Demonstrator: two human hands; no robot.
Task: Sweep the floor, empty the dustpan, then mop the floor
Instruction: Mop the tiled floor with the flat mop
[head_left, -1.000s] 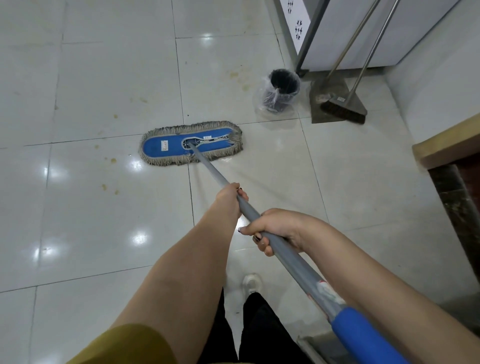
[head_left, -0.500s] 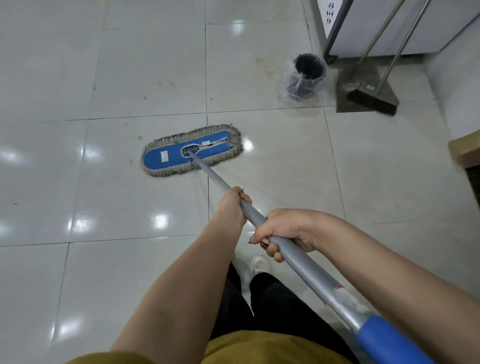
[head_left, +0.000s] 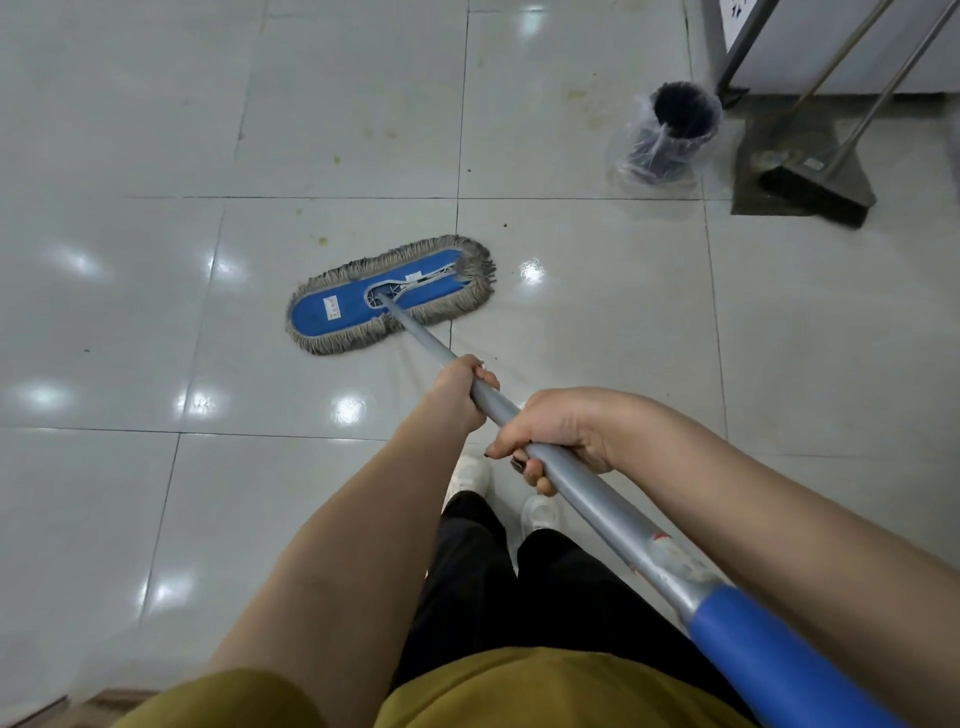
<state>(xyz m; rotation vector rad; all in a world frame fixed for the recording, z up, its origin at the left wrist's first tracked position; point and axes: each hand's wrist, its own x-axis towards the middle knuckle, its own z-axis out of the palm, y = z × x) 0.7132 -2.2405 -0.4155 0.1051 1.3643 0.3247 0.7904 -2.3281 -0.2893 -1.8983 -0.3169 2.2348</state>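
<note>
Mopping, by the look of it, with the broom (head_left: 810, 193) and dustpan (head_left: 779, 140) parked at the far right, just beside the lined bin (head_left: 670, 135); gripping the mop handle (head_left: 597, 491) with the left hand (head_left: 460, 387) lower on the pole and the right hand (head_left: 550, 434) just behind it, each wrapped round the grey tube, close together but apart; resting the mop head (head_left: 389, 293) flat on the floor (head_left: 156, 312), astride a tile joint, well ahead of the white shoes (head_left: 470, 473).

Likely to smear rather than lift the yellowish stains (head_left: 323, 240) just beyond the head, if crossed only once; impossible to tell from here how damp the fringe is. Risky to swing wide to the right; could tip the light bin or catch the leaning broom and bring it down. Easy to slip on such glossy tiles once wet, above all when stepping forward onto a mopped patch. Prone also to rolling the head onto its edge with the hands bunched so near; probably steadier with the right hand nearer the blue grip (head_left: 769, 654).
</note>
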